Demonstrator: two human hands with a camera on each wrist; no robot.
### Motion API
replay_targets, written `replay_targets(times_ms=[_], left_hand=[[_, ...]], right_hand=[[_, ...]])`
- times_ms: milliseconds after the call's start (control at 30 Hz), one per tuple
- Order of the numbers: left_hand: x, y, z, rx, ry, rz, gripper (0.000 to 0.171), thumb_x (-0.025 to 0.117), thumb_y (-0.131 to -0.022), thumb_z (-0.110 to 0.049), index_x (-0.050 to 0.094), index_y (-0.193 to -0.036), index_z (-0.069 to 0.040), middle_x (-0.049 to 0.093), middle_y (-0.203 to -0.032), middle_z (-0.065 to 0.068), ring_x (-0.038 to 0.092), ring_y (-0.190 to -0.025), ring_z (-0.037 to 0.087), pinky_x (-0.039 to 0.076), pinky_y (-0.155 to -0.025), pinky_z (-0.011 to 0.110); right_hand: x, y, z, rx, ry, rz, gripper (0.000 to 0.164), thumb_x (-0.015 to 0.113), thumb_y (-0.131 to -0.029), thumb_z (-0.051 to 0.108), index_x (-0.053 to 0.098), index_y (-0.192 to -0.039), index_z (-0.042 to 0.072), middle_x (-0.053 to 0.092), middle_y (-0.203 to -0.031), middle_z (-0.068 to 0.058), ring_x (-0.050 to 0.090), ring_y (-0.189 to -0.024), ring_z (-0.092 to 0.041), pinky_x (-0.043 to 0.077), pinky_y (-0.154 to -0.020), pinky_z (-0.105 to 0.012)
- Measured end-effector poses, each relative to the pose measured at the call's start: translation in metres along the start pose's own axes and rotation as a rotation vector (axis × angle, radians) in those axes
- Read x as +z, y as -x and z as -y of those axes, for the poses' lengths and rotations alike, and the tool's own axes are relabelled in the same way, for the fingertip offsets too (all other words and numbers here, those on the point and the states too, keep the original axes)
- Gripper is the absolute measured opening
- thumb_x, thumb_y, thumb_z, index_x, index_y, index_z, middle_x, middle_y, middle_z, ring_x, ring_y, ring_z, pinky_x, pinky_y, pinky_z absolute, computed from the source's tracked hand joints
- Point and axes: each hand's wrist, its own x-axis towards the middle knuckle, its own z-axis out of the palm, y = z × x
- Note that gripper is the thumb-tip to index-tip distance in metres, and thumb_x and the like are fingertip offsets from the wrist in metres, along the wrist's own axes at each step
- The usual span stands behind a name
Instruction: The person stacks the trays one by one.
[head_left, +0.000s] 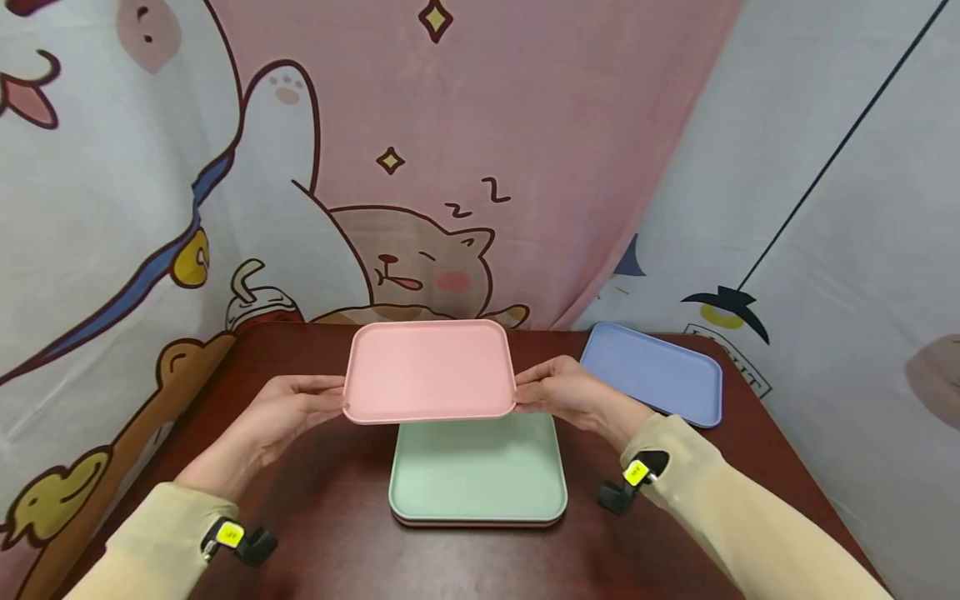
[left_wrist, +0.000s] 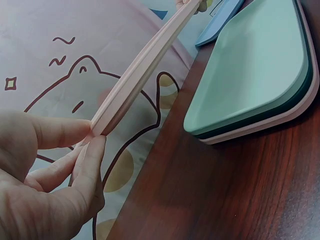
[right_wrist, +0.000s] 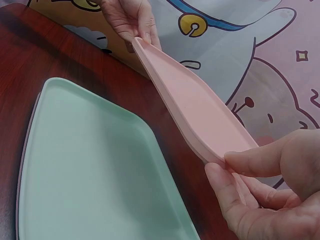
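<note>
A pink rectangular tray is held up off the table, above the far part of a stack. My left hand pinches its left edge between thumb and fingers. At the opposite edge my right hand pinches it the same way; both grips also show in the right wrist view. Below lies a light green tray, the top one of the stack. Under it the left wrist view shows a dark layer and a pink tray at the bottom. The held tray covers the stack's far edge in the head view.
A blue tray lies at the table's back right, beyond my right forearm. The dark red-brown wooden table ends at the back against a cartoon-printed cloth, which also hangs along both sides.
</note>
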Motion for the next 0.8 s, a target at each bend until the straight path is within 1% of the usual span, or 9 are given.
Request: replay_targets(times_ms=[133,300,533,633,800], left_hand=[[0.006,0.0,-0.001,-0.001,-0.006,0.016,0.052,0.07,-0.102,-0.004,0.05,-0.145,0.017,0.061,-0.14,0.029,0.072,-0.11,0.02,0.057,-0.1,0.037],[0.013,-0.001,-0.002,0.003,-0.003,0.021,0.05,0.07,-0.102,-0.003,0.052,-0.144,0.017,0.06,-0.141,0.031,0.071,-0.111,0.022,0.056,-0.102,0.039],[0.022,0.0,0.0,-0.009,0.001,0.026,0.05,0.072,-0.101,-0.004,0.054,-0.142,0.016,0.061,-0.138,0.029,0.071,-0.113,0.026,0.055,-0.103,0.041],[0.026,0.0,0.001,-0.009,0.002,0.032,0.049,0.072,-0.101,-0.004,0.055,-0.142,0.015,0.062,-0.137,0.028,0.071,-0.113,0.027,0.055,-0.104,0.043],[0.03,-0.001,0.004,-0.002,0.024,0.041,0.046,0.071,-0.101,-0.002,0.056,-0.14,0.016,0.064,-0.134,0.027,0.072,-0.111,0.026,0.055,-0.104,0.043]], right_hand=[[-0.004,0.008,-0.001,-0.006,0.001,0.016,0.036,0.063,-0.097,-0.014,0.055,-0.129,-0.027,0.074,-0.103,-0.022,0.074,-0.092,-0.024,0.062,-0.092,-0.042],[-0.009,0.017,0.0,-0.005,0.002,0.03,0.037,0.063,-0.097,-0.013,0.054,-0.13,-0.027,0.074,-0.103,-0.02,0.074,-0.092,-0.023,0.062,-0.093,-0.042],[-0.018,0.029,-0.004,0.012,-0.001,0.035,0.037,0.063,-0.098,-0.011,0.053,-0.13,-0.026,0.074,-0.103,-0.019,0.074,-0.095,-0.023,0.06,-0.097,-0.044],[-0.021,0.034,-0.007,0.016,0.002,0.037,0.037,0.064,-0.098,-0.01,0.054,-0.13,-0.026,0.075,-0.104,-0.019,0.073,-0.096,-0.023,0.06,-0.097,-0.043],[-0.024,0.041,-0.01,-0.002,-0.007,0.057,0.037,0.065,-0.098,-0.008,0.053,-0.128,-0.026,0.075,-0.105,-0.02,0.073,-0.098,-0.024,0.059,-0.098,-0.044]])
